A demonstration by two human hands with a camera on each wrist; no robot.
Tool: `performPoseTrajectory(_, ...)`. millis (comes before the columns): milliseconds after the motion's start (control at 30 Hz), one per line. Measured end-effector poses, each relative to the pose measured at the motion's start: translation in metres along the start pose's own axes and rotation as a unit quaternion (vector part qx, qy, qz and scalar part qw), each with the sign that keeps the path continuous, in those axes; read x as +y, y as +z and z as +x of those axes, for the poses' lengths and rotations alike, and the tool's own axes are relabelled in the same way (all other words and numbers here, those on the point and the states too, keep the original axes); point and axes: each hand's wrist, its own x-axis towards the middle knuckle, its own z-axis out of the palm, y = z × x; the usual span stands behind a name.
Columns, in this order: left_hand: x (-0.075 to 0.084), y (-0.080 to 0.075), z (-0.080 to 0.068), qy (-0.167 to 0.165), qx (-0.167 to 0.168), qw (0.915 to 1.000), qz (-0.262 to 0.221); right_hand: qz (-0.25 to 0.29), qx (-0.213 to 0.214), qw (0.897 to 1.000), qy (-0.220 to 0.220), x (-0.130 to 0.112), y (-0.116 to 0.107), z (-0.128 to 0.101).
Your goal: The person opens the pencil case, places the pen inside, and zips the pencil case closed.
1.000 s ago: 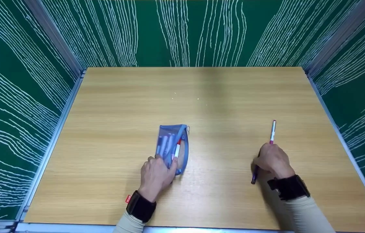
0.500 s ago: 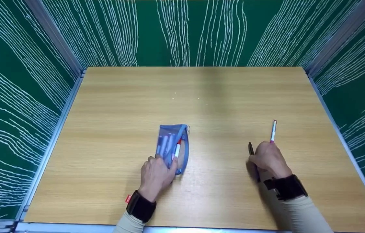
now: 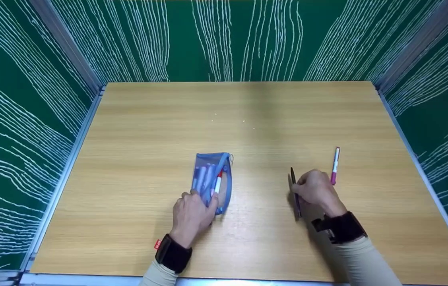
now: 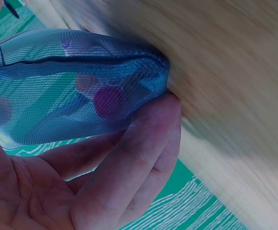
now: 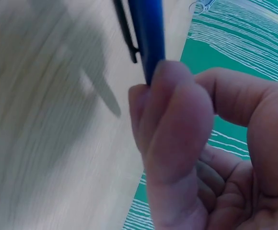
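Observation:
A blue mesh pencil pouch (image 3: 210, 178) lies on the wooden table (image 3: 148, 131), holding several pens, one white with a red tip (image 3: 218, 182). My left hand (image 3: 192, 214) grips the pouch's near end; in the left wrist view the fingers (image 4: 129, 167) pinch the mesh pouch (image 4: 67, 91). My right hand (image 3: 316, 190) holds a dark blue pen (image 3: 294, 186) lifted off the table, and the right wrist view shows the fingertips (image 5: 172, 124) pinching that blue pen (image 5: 146, 33). A pink and white pen (image 3: 334, 165) lies on the table just right of that hand.
Green panels with white wavy lines (image 3: 29, 99) wall in the table on the left, back and right. A metal rail (image 3: 68, 167) runs along the table's left edge. A few tiny specks (image 3: 227, 118) dot the wood near the middle.
My right hand has lifted the dark blue pen and carried it leftward, away from the pink pen. The left hand and the pouch have stayed in place.

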Motion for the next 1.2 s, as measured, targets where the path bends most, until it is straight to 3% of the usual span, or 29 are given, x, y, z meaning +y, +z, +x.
performPoseTrajectory(467,0.0,-0.001,0.001,-0.012,-0.023,0.9996,-0.009,0.085,-0.016,0.996,0.014,-0.018,0.017,0.004)
performPoseTrajectory(933,0.0,-0.001,0.0,-0.012,-0.021,0.9997,-0.007,0.161,-0.037,0.986,0.019,-0.039,0.038,0.01)
performPoseTrajectory(1200,0.0,-0.001,0.0,-0.012,-0.026,0.9995,-0.012,0.211,-0.053,0.975,0.042,-0.054,0.053,0.016)
